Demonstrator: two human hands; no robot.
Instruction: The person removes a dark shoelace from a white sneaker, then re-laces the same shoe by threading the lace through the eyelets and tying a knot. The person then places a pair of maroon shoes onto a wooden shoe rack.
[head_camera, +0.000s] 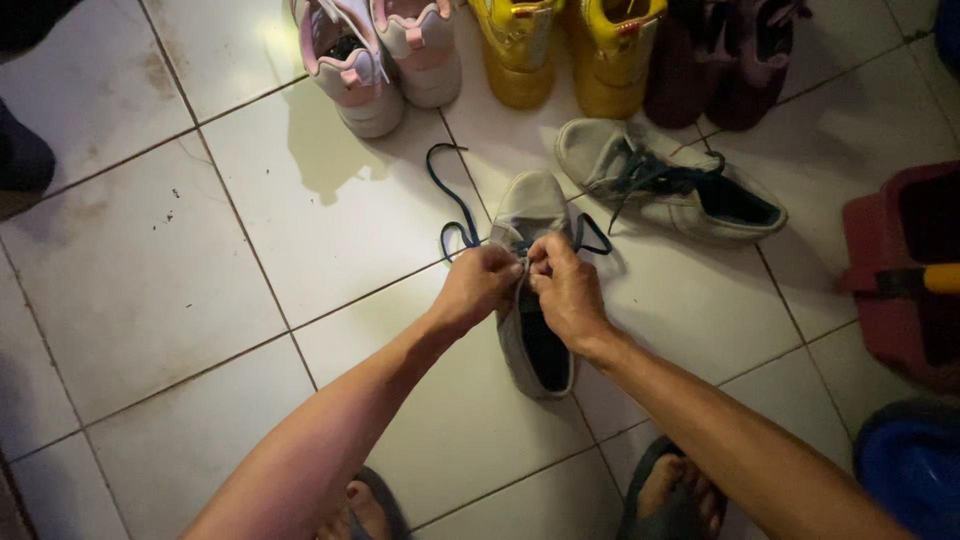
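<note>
left hand (478, 285) + right hand (563, 290) both pinching blue lace (450, 200) | grey sneaker (530, 300) on tiled floor (150, 260) | I judge lace limp, thin; grip near eyelets

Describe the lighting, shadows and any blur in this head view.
Head view: light is brightest on the white floor tiles at top, with mild glare; the pink shoes cast a soft shadow toward the camera; edges and corners fall dark. Left hand, right hand and grey shoe are sharp enough, slightly soft.
</note>
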